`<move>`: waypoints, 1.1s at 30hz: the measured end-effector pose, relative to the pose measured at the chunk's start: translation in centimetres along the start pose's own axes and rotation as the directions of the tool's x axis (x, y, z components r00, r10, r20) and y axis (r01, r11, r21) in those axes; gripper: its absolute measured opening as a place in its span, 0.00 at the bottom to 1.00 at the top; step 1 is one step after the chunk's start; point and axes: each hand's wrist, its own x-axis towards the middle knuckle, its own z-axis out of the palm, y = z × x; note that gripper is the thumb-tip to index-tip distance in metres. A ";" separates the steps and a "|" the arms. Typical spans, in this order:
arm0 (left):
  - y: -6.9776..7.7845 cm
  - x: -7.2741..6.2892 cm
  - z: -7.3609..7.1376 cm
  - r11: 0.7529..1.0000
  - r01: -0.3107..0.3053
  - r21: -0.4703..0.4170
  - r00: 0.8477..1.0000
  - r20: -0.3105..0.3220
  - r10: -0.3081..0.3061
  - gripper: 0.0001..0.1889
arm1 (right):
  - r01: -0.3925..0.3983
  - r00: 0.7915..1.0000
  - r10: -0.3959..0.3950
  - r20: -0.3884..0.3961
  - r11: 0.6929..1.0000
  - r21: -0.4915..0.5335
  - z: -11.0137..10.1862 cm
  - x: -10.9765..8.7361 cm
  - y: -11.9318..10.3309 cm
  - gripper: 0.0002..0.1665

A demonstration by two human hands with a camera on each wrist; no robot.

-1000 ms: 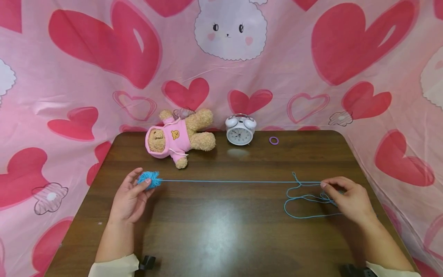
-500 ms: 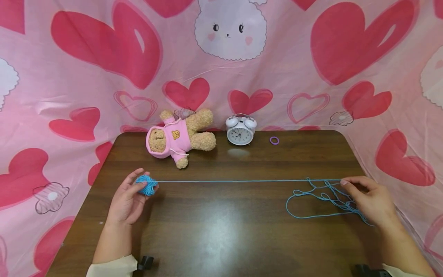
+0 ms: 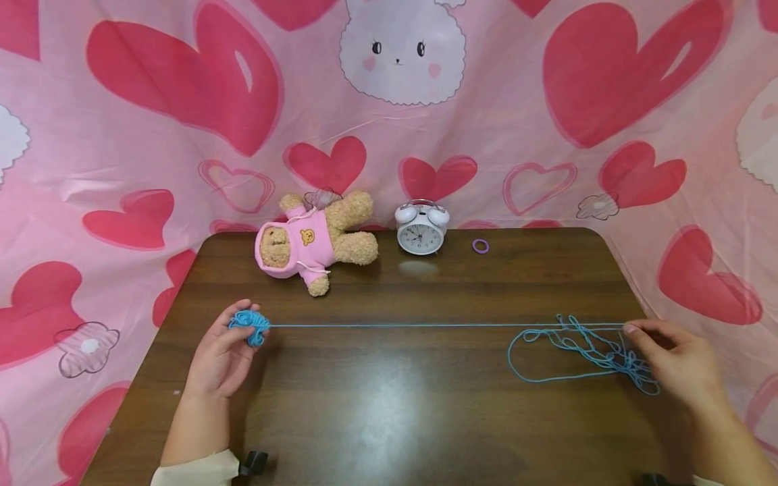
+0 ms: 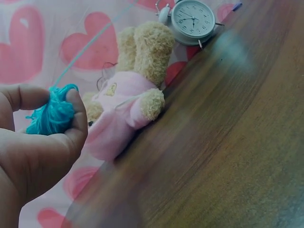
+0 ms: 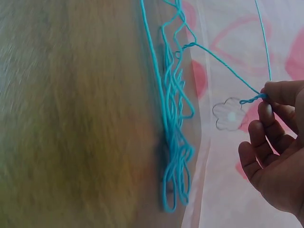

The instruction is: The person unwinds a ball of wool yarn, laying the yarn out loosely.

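Note:
A small ball of blue yarn (image 3: 250, 327) sits pinched between the thumb and fingers of my left hand (image 3: 220, 361), over the table's left side. From it one taut strand (image 3: 425, 325) runs level across to the right. My right hand (image 3: 683, 361) pinches that strand between thumb and fingertips near the table's right edge; in the right wrist view its other fingers are loosely bent. Beneath and beside the right hand, a tangle of unwound yarn (image 3: 598, 351) lies in loops on the table. The left wrist view shows the yarn ball (image 4: 53, 114) close up.
Along the back of the brown table (image 3: 389, 405) lie a teddy bear (image 3: 313, 239) in a pink hoodie, a white twin-bell alarm clock (image 3: 421, 229) and a purple ring (image 3: 481, 246). A pink heart-patterned cloth (image 3: 486, 121) hangs behind and at both sides.
My right hand has moved right, drawing out more yarn, and the loose tangle beside it shows more loops. The yarn ball has turned in my left hand, which has shifted slightly left.

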 end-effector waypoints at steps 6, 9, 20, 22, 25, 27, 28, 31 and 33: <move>0.4 -0.2 -0.3 1.000 0.018 -0.020 1.000 -0.025 -0.019 0.16 | -0.056 0.998 0.056 -0.007 0.998 -0.017 -0.8 -0.3 1.0 0.04; 0.7 -0.3 -0.5 0.999 0.037 0.004 0.997 -0.063 -0.037 0.16 | -0.089 0.996 0.089 -0.019 0.996 0.003 -1.2 -0.4 1.4 0.09; 1.1 -0.8 -1.5 0.999 0.040 0.027 0.995 -0.090 -0.038 0.14 | -0.135 0.989 0.136 -0.050 0.991 0.026 -2.4 -0.4 2.4 0.12; 1.1 -0.9 -1.7 1.000 0.027 0.000 0.996 -0.085 -0.026 0.14 | -0.132 0.990 0.132 -0.055 0.991 0.012 -2.6 -0.4 2.6 0.14; 1.2 -0.9 -2.1 0.999 0.002 -0.033 0.996 -0.085 -0.005 0.15 | -0.118 0.991 0.116 -0.060 0.993 -0.023 -2.7 -0.4 2.9 0.18; 1.4 -1.1 -2.3 0.999 -0.002 -0.042 0.995 -0.099 -0.002 0.15 | -0.119 0.992 0.116 -0.059 0.992 -0.047 -2.8 -0.4 3.2 0.20; 1.5 -1.1 -2.4 0.999 -0.004 -0.047 0.994 -0.105 -0.001 0.15 | -0.120 0.991 0.116 -0.059 0.991 -0.057 -2.9 -0.4 3.3 0.21; 1.9 -1.4 -2.6 0.999 0.002 -0.054 0.991 -0.130 -0.009 0.14 | -0.128 0.991 0.123 -0.058 0.988 -0.091 -3.1 -0.4 3.6 0.22; 2.0 -1.5 -2.7 0.997 -0.002 -0.072 0.991 -0.134 -0.007 0.14 | -0.135 0.990 0.130 -0.053 0.985 -0.111 -3.2 -0.4 3.9 0.21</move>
